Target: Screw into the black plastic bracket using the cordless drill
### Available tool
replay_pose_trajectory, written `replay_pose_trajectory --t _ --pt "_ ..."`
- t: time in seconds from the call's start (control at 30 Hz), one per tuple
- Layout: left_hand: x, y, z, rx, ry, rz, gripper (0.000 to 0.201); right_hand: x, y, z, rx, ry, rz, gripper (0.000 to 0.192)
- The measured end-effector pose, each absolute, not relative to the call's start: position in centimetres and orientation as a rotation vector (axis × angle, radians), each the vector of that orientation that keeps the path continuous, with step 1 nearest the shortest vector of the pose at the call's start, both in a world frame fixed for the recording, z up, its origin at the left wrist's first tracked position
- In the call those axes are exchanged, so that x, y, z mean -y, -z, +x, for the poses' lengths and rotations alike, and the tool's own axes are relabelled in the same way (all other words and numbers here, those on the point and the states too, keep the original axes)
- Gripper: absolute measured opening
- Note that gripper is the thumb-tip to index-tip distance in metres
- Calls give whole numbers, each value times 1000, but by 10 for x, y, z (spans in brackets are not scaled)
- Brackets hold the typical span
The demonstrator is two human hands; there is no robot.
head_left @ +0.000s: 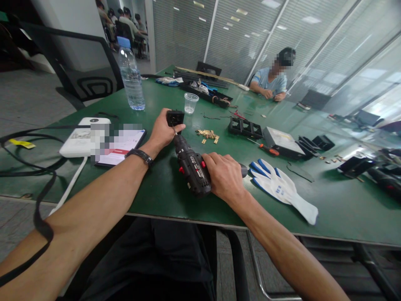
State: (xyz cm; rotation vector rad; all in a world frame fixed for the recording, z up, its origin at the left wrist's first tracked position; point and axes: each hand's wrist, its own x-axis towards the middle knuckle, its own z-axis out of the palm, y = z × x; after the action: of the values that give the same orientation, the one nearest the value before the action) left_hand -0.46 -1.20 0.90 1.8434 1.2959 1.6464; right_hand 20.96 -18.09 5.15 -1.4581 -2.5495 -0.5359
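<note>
My right hand (224, 175) is wrapped round the handle of a black cordless drill (193, 169) with red buttons, lying on its side over the green table. Its bit points away and to the left, reaching a small black plastic part (175, 118). My left hand (163, 128) grips that part, thumb and fingers around it, close to the drill's chuck. Whether the bit touches the part or a screw in it, I cannot tell. Just beyond the drill lies a pile of small brass-coloured metal pieces (209, 135).
Left stand a water bottle (131, 81), a white power bank (83, 138) and a phone (120, 146). A clear cup (190, 103) is behind the part. To the right are a black frame (245, 128), a screwdriver (272, 151), a box (283, 142) and a glove (278, 186). A person (271, 79) sits across.
</note>
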Motion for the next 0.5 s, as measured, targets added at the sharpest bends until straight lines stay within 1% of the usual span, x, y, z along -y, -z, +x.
replay_pose_trajectory --t 0.5 --pt "11 -8 -4 -1288 -1685 1851 48 180 -52 210 2552 543 -1478 32"
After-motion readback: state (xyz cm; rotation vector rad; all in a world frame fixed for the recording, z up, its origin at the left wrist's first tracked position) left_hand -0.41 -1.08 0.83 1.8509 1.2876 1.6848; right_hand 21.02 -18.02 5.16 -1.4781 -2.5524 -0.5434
